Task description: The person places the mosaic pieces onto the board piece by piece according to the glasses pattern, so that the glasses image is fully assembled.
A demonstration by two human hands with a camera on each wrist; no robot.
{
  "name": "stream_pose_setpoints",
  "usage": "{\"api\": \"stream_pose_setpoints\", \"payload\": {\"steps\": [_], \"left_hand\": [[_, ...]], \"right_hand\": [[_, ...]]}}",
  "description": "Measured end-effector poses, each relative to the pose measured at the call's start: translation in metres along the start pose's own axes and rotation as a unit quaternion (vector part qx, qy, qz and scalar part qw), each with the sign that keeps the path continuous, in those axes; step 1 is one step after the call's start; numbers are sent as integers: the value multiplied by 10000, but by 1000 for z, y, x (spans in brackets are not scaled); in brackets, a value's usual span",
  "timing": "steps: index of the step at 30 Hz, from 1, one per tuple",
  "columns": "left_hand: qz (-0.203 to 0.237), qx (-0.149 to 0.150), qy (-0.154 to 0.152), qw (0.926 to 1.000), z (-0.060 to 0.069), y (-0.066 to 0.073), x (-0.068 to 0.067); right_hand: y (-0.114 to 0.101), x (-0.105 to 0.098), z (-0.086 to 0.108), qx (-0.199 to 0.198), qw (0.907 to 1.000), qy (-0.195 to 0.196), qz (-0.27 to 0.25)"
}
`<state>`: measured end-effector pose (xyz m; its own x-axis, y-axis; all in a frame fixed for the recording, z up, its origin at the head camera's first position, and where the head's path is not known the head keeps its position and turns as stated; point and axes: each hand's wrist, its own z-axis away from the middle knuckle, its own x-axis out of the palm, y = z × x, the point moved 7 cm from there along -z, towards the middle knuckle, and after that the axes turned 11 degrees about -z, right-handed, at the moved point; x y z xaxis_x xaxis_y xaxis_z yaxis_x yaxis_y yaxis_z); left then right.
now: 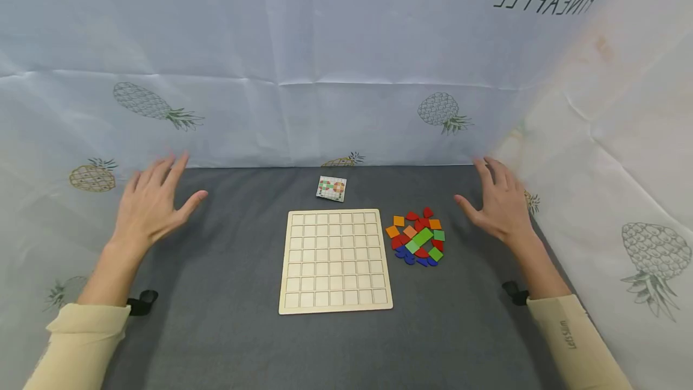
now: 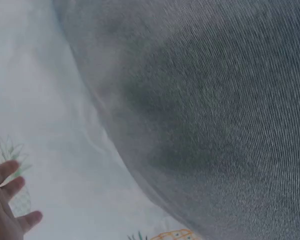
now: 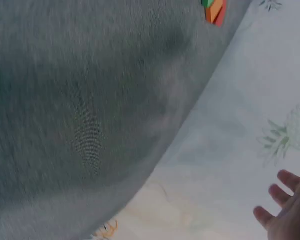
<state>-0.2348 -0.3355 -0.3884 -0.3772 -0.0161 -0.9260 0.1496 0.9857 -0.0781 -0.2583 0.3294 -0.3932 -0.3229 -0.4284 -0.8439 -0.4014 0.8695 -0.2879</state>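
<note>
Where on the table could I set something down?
Bare dark grey tabletop lies between the left hand and the square pale wooden grid board, also along the board's near edge. Crowded: right of the board, where the pile of flat red, orange, green and blue pieces nearly touches it.

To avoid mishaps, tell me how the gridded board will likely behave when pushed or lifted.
The gridded board looks stiff, with straight edges and no visible sag. It is probably light for its size, as it appears thin. Lying flat on the gray surface, it should slide rather than roll or tip.
</note>
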Motion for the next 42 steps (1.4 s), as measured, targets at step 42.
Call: {"api": "stream_pose_setpoints", "payload": {"steps": [42], "left_hand": [[3573,335,-3001,8838,60,133,45]], "right_hand": [[10,99,-1,601,9074,-2679,-3182]]}}
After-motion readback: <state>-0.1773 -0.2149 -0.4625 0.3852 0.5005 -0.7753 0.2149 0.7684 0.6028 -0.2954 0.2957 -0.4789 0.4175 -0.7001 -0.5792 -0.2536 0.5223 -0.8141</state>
